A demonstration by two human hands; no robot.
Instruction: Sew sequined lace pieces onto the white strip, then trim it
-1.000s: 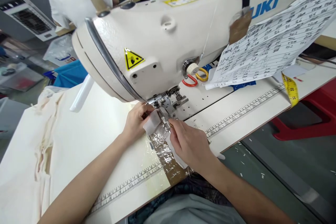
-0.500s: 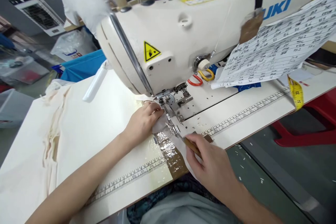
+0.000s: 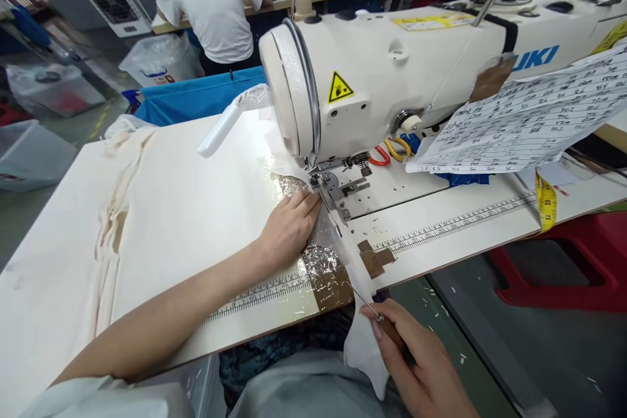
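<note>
My left hand (image 3: 290,227) lies on the white fabric (image 3: 350,255) just in front of the needle area of the white sewing machine (image 3: 362,65), its fingers together and pressing down. The fabric strip runs from the presser foot over the taped table edge and hangs down toward my lap. In my right hand (image 3: 416,356) is an awl (image 3: 389,330) with a wooden handle and a thin metal shaft. The awl's shaft points up and left, against the hanging part of the strip.
Light fabric pieces (image 3: 115,228) lie on the left of the table. Behind the needle are red and yellow scissor handles (image 3: 399,149). Written sheets (image 3: 529,117) and a tape measure (image 3: 546,202) are at right. A person in a white shirt (image 3: 208,3) sits beyond.
My right hand has moved down toward me with the awl, away from the presser foot. More of the strip shows, hanging off the edge. The view has shifted, bringing the person into sight.
</note>
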